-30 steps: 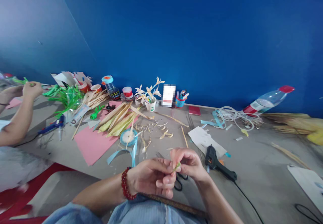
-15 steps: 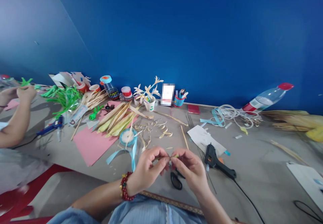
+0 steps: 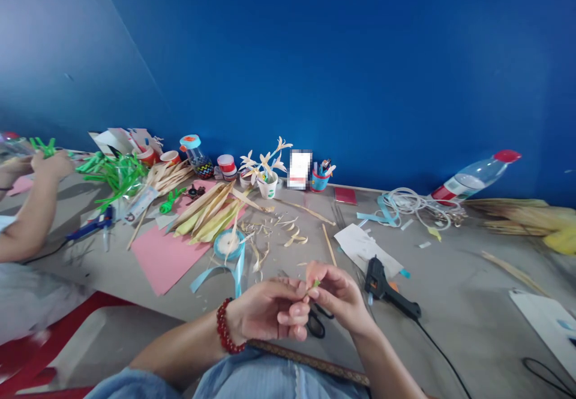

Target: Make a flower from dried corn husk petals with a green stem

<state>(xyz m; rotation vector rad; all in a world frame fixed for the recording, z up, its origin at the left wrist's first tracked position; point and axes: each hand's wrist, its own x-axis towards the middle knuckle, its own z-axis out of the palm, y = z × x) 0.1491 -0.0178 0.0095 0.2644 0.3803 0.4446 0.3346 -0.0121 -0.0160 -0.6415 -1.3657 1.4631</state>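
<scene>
My left hand [image 3: 272,309], with a red bead bracelet at its wrist, is turned partly palm up. Its thumb and fingertips pinch at a tiny piece whose kind is hidden. Against it, my right hand [image 3: 339,300] closes thumb and forefinger on the same small green piece [image 3: 316,283], which shows just above the fingertips. Black scissors [image 3: 317,327] lie on the table beneath both hands, partly covered. Left of them sits a roll of light blue ribbon [image 3: 228,244], its loose end trailing. A black glue gun [image 3: 389,291] rests to the right of my right hand.
Corn husks [image 3: 209,213] lie over pink paper [image 3: 166,261]. Curled husk scraps [image 3: 294,237] are scattered ahead. A white cup [image 3: 268,186] holds husk flowers. At the back right leans a plastic bottle [image 3: 477,180] beside white cord [image 3: 407,201]. A co-worker's hand [image 3: 54,165] works at far left.
My left hand has rolled palm upward and its lower fingers have come into view. The fingertips of both hands stay together, and the green piece now points more upward.
</scene>
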